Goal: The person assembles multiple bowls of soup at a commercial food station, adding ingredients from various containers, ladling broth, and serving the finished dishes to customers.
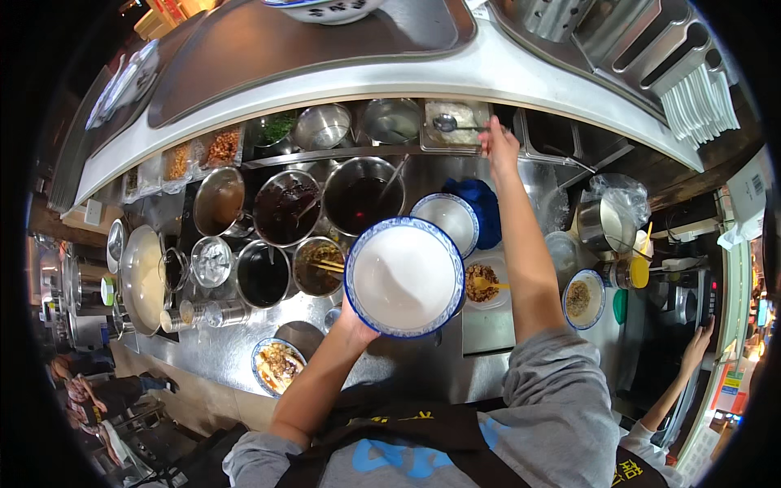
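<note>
My left hand (361,322) holds a white bowl (406,277) with a blue patterned rim over the counter; its inside looks bare. My arm stretches forward, and my right hand (501,146) grips the handle of a metal spoon (445,123). The spoon's bowl lies over a clear container (454,141) with a white substance in it. Behind the held bowl, a second blue-rimmed bowl (448,221) rests beside a dark blue cloth (482,210). Chopped brown topping with a yellow spoon (485,283) sits in a clear container near my right forearm.
Metal pots of dark liquid (364,196) and a pot of dark red sauce (287,206) stand at the left. A white shelf edge (396,76) overhangs the ingredient row. A filled bowl (277,366) is near the front edge. At far right is another person's hand (697,348).
</note>
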### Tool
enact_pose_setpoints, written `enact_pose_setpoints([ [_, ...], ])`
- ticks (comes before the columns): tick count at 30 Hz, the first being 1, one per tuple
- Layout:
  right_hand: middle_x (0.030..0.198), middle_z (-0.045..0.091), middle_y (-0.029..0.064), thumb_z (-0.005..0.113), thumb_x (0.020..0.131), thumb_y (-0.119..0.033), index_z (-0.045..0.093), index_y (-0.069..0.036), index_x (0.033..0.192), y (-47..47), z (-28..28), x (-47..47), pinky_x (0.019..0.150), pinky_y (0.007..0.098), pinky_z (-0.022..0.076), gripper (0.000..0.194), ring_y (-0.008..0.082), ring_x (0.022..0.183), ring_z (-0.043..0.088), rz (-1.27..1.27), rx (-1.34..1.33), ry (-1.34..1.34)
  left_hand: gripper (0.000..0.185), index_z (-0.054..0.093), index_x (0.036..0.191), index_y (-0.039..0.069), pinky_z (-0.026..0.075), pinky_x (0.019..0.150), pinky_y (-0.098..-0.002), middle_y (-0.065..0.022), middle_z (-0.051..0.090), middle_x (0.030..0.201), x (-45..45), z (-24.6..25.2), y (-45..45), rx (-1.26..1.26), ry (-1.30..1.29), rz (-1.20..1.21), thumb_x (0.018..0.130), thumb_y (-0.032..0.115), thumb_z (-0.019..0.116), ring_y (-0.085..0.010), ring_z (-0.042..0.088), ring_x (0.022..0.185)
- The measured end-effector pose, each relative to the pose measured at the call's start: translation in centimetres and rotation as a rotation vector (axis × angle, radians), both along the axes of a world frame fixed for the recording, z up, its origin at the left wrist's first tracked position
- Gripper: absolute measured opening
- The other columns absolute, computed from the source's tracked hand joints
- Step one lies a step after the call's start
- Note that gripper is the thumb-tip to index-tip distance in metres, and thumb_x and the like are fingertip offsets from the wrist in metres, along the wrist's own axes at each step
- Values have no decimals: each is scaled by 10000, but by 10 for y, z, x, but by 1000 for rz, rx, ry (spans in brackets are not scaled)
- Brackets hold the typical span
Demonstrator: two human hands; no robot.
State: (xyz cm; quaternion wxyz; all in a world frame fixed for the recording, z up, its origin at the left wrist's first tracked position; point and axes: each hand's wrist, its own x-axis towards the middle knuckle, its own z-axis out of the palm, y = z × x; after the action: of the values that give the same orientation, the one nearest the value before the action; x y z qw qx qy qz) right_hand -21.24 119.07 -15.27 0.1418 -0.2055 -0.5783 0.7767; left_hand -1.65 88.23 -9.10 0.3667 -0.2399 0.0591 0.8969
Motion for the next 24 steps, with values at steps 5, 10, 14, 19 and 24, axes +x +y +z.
enact_pose_setpoints([
  [5,763,597,245,534,824,-197,614,47,825,27,20,-23,657,423,470,256,395,749,586,-72,1196,116,538,453,1257,113,392,946,-455,-87,488,1251,-36,-2,34,-124,116,-75,896,499,355,-256,475,1133],
  [10,691,606,215,547,796,-182,621,19,789,28,10,-18,599,370,476,215,347,652,615,260,1072,209,648,423,1292,160,342,983,-458,-54,449,1298,-70,-16,71,-52,158,-96,839,618,350,-257,420,1192],
  [14,585,605,105,529,792,-171,608,32,652,37,4,-36,486,303,427,259,151,478,548,22,670,-27,695,402,1305,185,359,963,-463,-41,420,1325,-93,-34,97,-148,255,-95,806,665,345,-263,420,1195],
  [19,600,588,76,535,813,-141,607,19,696,48,7,-51,373,290,370,211,135,473,527,-56,361,-155,704,429,1280,207,408,907,-461,-40,441,1298,-112,-45,116,-54,209,-124,775,691,347,-269,437,1179],
  [24,581,541,47,506,848,-109,567,-1,769,45,24,-47,394,268,353,147,117,472,485,-155,493,-83,680,447,1266,204,400,914,-470,-46,447,1290,-123,-46,127,16,225,-96,779,670,356,-271,439,1174],
])
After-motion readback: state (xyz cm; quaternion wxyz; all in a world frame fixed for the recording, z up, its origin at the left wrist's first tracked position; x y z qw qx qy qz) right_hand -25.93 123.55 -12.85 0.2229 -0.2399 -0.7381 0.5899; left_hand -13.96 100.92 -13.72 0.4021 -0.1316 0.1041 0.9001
